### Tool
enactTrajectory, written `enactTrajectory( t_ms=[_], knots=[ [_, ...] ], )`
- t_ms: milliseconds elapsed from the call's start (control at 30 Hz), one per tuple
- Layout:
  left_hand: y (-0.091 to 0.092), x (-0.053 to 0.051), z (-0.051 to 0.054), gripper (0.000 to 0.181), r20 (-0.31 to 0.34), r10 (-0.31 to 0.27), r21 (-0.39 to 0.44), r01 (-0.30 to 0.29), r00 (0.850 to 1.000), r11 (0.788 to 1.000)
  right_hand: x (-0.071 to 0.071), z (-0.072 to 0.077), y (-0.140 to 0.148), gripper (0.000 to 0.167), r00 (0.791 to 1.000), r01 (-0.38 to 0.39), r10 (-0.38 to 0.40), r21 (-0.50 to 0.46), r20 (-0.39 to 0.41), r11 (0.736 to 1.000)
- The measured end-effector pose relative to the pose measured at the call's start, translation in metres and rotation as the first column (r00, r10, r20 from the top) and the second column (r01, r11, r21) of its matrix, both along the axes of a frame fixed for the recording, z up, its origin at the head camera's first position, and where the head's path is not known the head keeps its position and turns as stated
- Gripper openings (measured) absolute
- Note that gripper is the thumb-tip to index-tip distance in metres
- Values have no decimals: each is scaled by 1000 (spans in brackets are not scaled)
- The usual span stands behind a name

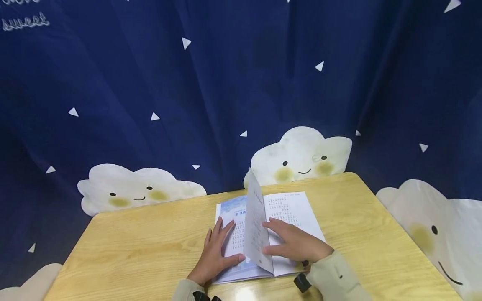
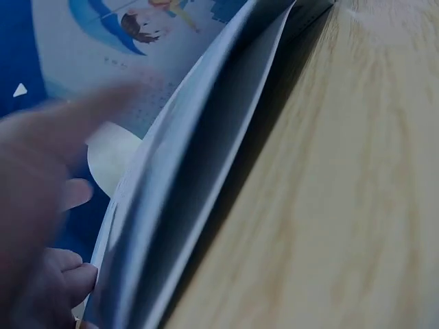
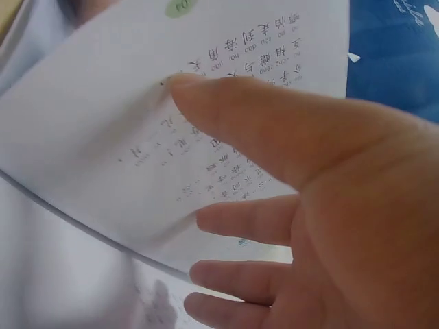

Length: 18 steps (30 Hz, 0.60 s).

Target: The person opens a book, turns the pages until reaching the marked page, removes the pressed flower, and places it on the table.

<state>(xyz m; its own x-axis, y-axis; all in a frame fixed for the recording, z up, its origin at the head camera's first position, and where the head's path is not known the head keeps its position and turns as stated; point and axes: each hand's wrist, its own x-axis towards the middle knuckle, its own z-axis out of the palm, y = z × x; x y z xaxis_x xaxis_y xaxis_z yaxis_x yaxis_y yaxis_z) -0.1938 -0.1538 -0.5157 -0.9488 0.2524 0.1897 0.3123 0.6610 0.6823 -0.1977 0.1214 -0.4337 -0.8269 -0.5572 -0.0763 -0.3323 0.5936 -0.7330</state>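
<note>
On the book [image 1: 299, 209], a raised white page [image 1: 255, 217] partly hid the bluish left side [image 1: 233, 205] from me; the left hand [image 1: 215, 254] spread there, the right hand [image 1: 295, 242] touched the page, unclenched.

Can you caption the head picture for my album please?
Two hands at an open book on a table, one page raised.

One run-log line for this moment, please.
left hand: at blue-and-white page | right hand: touching raised white printed page | open paper book: on yellowish wooden table
</note>
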Motion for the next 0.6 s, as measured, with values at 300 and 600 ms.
enactTrajectory(
  t_ms=[300, 600],
  knots=[
    [0, -4, 8, 57, 237, 57, 503, -173, 970, 847, 6, -7, -18, 78, 1000, -4, 5, 52, -18, 999],
    [-2, -5, 10, 61, 308, 132, 592, -298, 942, 749, 11, -9, -28, 75, 999, 28, -24, 124, -36, 992]
  ],
)
